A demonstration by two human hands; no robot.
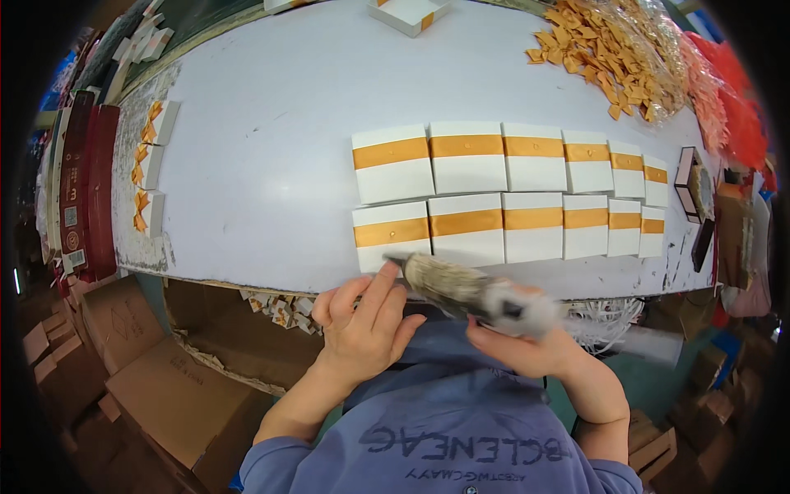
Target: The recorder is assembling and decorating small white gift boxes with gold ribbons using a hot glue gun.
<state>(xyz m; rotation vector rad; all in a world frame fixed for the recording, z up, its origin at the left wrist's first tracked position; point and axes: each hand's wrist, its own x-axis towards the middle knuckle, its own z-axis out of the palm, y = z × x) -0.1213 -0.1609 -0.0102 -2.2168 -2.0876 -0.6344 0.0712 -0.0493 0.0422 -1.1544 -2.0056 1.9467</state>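
Note:
My right hand (527, 342) grips a glue gun (473, 288), its pale body blurred by motion. The gun's dark nozzle points left, over the front edge of the nearest left white box (374, 255). My left hand (366, 321) is beside the nozzle, index finger stretched toward the tip, thumb apart and other fingers partly bent; I see nothing held in it. Two rows of white boxes lie side by side, each with a gold ribbon band (467, 146). Small shiny dots show on the far row's bands and on the nearest left one.
A heap of gold ribbon bows (617, 62) lies at the far right, beside clear plastic. Three small boxes with bows (155, 169) line the left edge. An open white tray (410, 15) sits at the back. Below the table stands a cardboard box (222, 329) with bow-topped pieces.

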